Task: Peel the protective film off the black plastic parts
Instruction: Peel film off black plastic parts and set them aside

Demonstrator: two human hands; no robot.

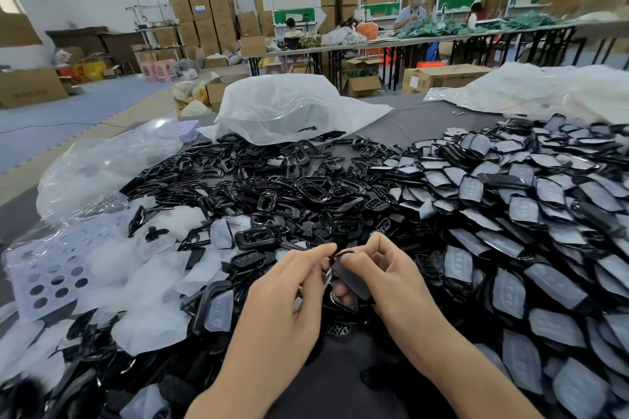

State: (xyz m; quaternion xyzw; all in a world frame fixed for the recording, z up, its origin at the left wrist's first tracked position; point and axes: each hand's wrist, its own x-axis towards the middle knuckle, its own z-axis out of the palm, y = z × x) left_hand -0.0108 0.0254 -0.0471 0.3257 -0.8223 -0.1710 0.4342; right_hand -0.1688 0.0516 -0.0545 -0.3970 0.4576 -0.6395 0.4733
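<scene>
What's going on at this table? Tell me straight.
A person is working on one black plastic part, held over the table between both hands. The right hand grips it and the left hand pinches at its upper edge. Its face looks film-covered. Film-covered parts are heaped on the right, bare black parts in the middle, and loose film scraps on the left.
</scene>
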